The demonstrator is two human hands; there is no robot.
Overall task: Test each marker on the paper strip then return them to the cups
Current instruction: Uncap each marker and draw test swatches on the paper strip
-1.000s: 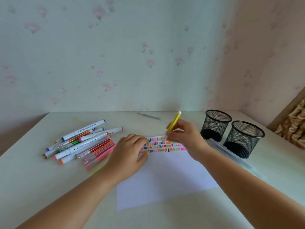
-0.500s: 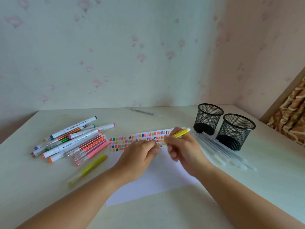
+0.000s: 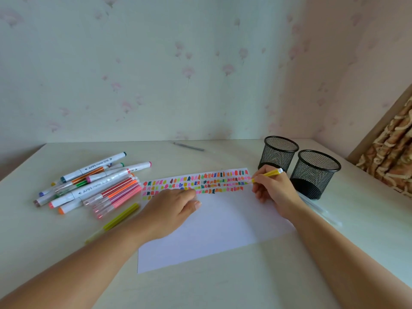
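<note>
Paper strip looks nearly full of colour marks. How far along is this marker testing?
Done: several rows of swatches cover the paper strip. In hand: the right hand holds a yellow marker with its tip at the strip's end near the cups, while the left hand presses the strip down. Left: the pile of markers lies loose, and the mesh cups show no markers sticking out.

The left hand (image 3: 171, 208) covers the lower left swatches of the strip (image 3: 214, 178). The right hand (image 3: 274, 190) hides part of the yellow marker (image 3: 269, 173); whether its tip touches the strip cannot be told. The right forearm hides part of the clear pens (image 3: 321, 211). Print on the white markers (image 3: 98, 162) is too small to read. Both forearms run off the bottom edge.
</note>
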